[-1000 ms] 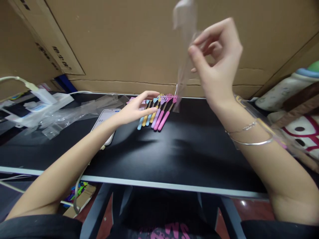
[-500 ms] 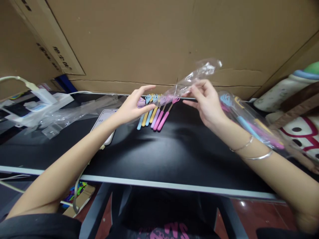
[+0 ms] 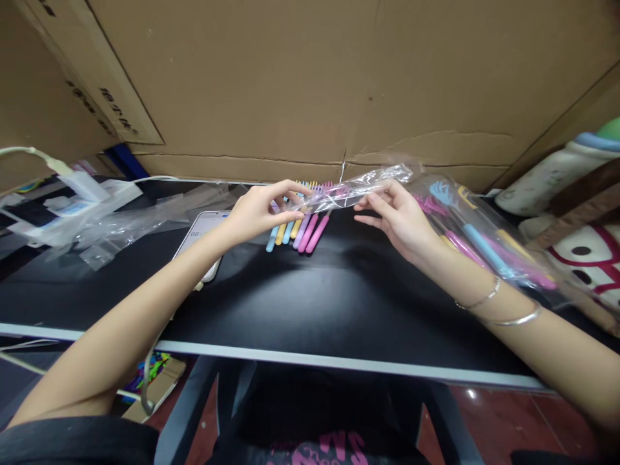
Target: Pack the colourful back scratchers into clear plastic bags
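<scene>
A crumpled clear plastic bag stretches between my hands above the table. My right hand pinches its right part between thumb and fingers. At the bag's left end, my left hand has the film between its thumb and curled fingers. Beneath the bag lies a row of back scratchers with blue, yellow, purple and pink handles. Their claw-shaped heads point away from me, partly covered by the bag and my left fingers.
More back scratchers in a clear bag lie beside my right forearm. A phone is partly behind my left wrist. Loose plastic film and a power strip are at left. A bottle stands at right, before a cardboard wall.
The bag has come down from a raised slant to nearly level. My left fingers have closed in on its left end. My right hand has moved slightly lower.
</scene>
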`<state>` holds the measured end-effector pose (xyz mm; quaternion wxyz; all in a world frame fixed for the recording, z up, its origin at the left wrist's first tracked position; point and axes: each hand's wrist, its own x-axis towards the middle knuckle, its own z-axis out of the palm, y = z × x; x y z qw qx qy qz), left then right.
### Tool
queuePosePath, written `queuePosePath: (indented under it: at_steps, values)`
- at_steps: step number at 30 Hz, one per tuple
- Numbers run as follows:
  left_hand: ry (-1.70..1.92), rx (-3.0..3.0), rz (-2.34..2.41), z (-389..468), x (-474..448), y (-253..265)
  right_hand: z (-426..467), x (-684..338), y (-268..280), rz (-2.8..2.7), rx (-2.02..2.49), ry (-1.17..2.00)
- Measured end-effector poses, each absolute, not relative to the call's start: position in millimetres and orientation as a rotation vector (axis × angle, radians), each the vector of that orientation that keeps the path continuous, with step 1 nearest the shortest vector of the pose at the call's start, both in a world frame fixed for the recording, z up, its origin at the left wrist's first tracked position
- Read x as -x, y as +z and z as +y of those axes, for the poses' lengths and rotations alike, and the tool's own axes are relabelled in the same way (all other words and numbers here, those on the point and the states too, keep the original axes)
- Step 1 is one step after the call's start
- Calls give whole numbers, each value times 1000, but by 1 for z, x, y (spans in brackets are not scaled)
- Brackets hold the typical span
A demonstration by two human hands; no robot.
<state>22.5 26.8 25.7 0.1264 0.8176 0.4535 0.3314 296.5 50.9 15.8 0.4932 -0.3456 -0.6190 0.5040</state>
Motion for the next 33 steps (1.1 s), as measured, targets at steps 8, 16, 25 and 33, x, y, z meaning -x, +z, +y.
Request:
queuePosePath:
  at_steps: [8,16,25,33]
  values:
    - [792,-2526,1338,26,-23,20,62,-309,0,-1624,928,1034]
    - [652,-2607,1180,29,-29,11,66,-314,-2,-1894,806,511]
    - [832,-2656,1088,27,-30,15,42,-312,8,-2089,705,-20]
    - [676,-2891,1075,19,-38,13,25,-300,-1,-2332,727,-158]
